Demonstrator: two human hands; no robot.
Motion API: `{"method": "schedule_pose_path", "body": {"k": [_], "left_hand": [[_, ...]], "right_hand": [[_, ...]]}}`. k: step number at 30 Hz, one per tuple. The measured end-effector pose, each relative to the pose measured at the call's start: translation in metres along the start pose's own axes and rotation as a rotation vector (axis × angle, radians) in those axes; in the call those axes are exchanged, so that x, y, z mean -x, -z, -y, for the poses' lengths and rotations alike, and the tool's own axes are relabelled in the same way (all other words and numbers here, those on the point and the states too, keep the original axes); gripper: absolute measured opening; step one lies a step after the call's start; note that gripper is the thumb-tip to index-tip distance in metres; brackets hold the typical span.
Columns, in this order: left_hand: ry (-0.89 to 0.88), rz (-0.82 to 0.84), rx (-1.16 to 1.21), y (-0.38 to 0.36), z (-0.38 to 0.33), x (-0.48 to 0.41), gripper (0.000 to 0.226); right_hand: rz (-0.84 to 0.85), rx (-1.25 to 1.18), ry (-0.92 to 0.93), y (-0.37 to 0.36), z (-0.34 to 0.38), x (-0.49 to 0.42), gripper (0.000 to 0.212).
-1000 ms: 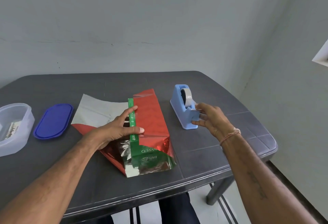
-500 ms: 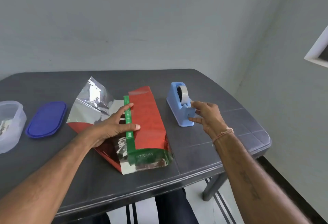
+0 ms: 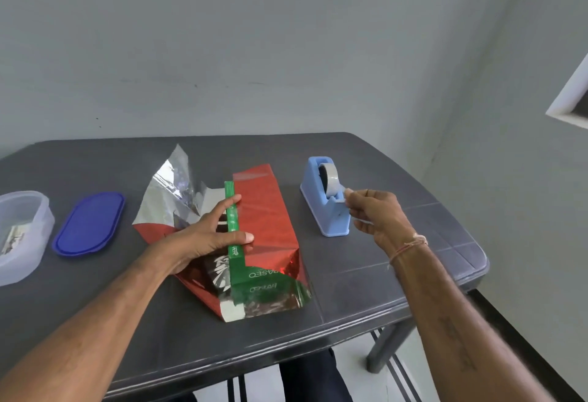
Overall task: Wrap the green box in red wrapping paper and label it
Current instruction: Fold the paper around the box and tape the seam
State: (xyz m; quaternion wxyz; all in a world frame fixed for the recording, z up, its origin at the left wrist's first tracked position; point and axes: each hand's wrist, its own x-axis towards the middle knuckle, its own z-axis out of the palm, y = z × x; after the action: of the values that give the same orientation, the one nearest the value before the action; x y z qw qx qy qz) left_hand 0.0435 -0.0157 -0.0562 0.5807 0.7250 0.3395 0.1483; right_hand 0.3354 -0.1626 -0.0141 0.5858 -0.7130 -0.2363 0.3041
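Green box (image 3: pixel 242 269) (white lettering on its near end) lies on the grey table (image 3: pixel 381 290), with red wrapping paper (image 3: pixel 267 210) folded over its right side and the paper's silver underside raised on its left. Left hand (image 3: pixel 203 236), fingers spread and nearly straight, presses flat on the box top and the paper's edge. Right hand (image 3: pixel 378 213), right of the box, pinches the tape (image 3: pixel 331 177) end at the blue tape dispenser (image 3: pixel 327 213); left of the box are a blue lid (image 3: pixel 89 223), then a clear container (image 3: pixel 22 236).

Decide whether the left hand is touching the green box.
Touching. The head view shows the left hand laid on the green box, forefinger and thumb pressed across its bare green strip onto the red wrapping paper.
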Motion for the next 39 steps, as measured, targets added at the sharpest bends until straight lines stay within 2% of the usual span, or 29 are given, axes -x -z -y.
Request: {"method": "schedule_pose_path", "body": {"k": [3,7,14,26,31,35,39], "left_hand": [[0.005,0.022,-0.002,0.0,-0.001,0.001,0.112],[0.001,0.002,0.012,-0.002,-0.004,0.003,0.097],[-0.001,0.014,0.008,0.004,0.006,-0.004,0.116],[-0.008,0.017,0.004,0.003,0.008,-0.004,0.109],[-0.012,0.015,0.011,0.002,0.005,-0.002,0.113],[-0.039,-0.008,0.014,0.001,0.005,-0.001,0.099],[-0.026,0.002,0.01,0.003,0.008,-0.004,0.102]], "right_hand": [[0.027,-0.018,-0.023,-0.001,-0.006,0.002,0.015],[0.039,-0.08,-0.057,-0.001,-0.007,0.006,0.014],[0.027,-0.139,-0.099,-0.003,-0.007,0.003,0.016],[0.029,-0.11,-0.178,0.002,-0.011,0.0,0.027],[0.004,-0.177,-0.185,-0.004,-0.028,0.003,0.036],[-0.04,-0.268,-0.157,-0.012,-0.04,0.002,0.032],[-0.066,-0.318,-0.109,-0.016,-0.05,0.003,0.027]]}}
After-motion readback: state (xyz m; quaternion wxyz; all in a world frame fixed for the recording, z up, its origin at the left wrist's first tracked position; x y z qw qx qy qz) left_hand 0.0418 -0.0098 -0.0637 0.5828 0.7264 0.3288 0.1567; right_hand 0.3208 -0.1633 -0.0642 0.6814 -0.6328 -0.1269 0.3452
